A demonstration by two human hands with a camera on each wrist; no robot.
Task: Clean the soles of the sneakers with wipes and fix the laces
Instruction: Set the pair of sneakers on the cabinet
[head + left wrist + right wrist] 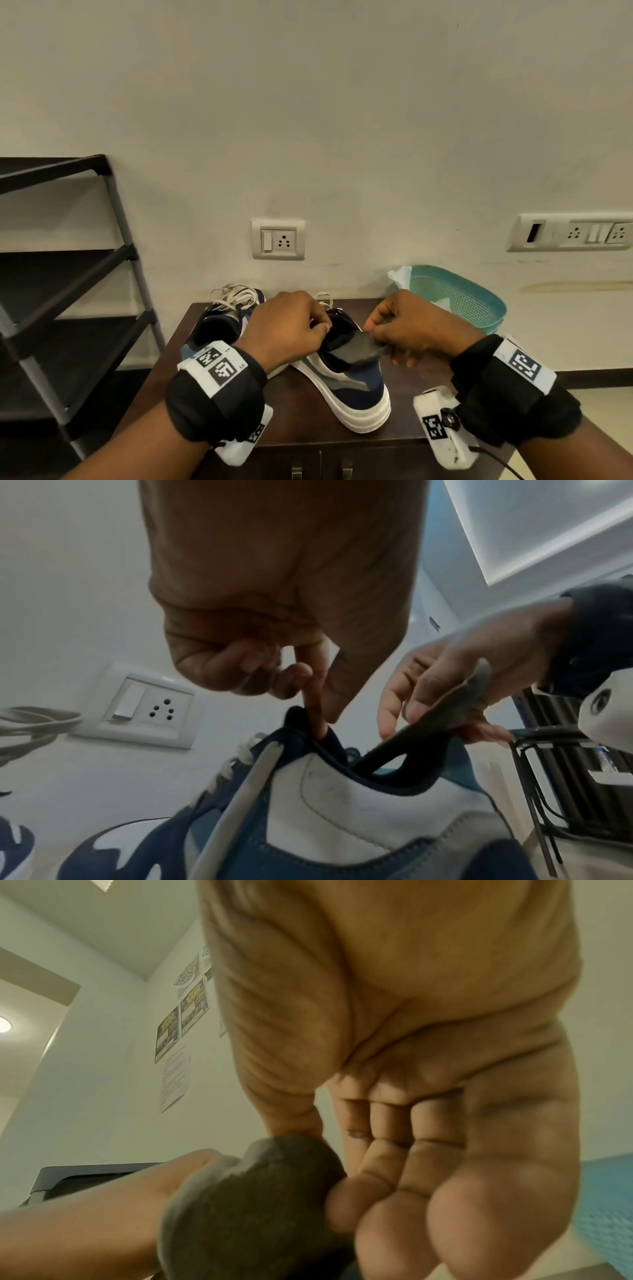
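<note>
A blue and white sneaker (356,390) stands on the dark cabinet top (308,425), heel toward me. My left hand (323,327) pinches its collar: in the left wrist view the left index finger (313,710) hooks inside the sneaker's (342,804) padded edge. My right hand (371,330) grips a dark grey insole (359,349) that sticks up out of the shoe opening. In the right wrist view the thumb and fingers (342,1204) clamp the insole's (246,1191) rounded end. The second sneaker (222,318) lies behind on the left, its pale laces (236,294) loose.
A teal basket (476,301) holding white wipes (400,275) stands at the cabinet's back right. A dark shoe rack (68,274) fills the left side. Wall sockets (278,240) sit just above the cabinet. The cabinet's front edge is close below my wrists.
</note>
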